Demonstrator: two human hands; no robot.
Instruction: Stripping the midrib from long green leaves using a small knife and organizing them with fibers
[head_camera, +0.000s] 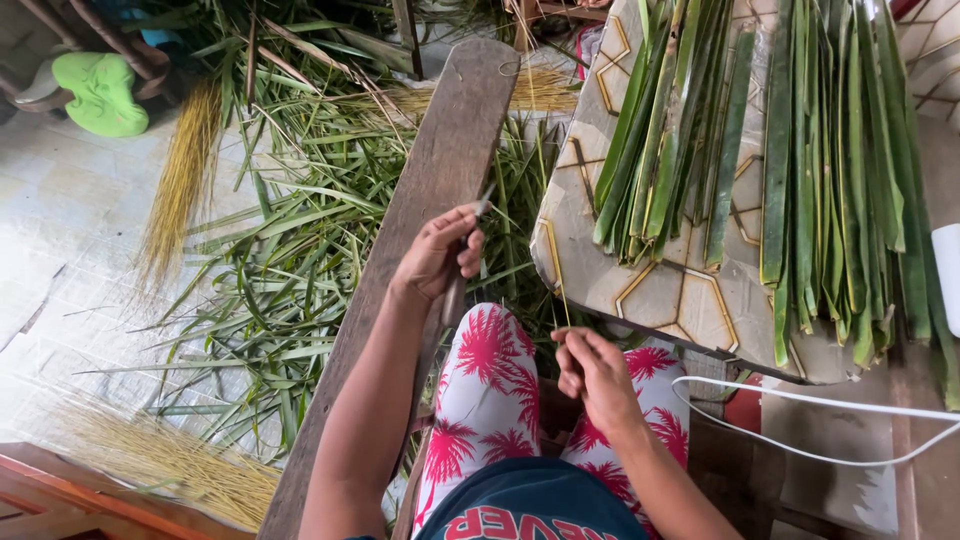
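Head view. The left hand is closed around the handle of a small knife, its blade tip pointing up and away over the long wooden plank. The right hand sits lower, above the knees, fingers pinched shut on a thin pale leaf midrib that rises from the fingertips along the near left edge of the patterned surface. Knife and midrib lie between the two hands, well apart from each other. Green leaf strips hang over the surface's near edge; cut leaves and yellow midrib bundles cover the floor left of the plank.
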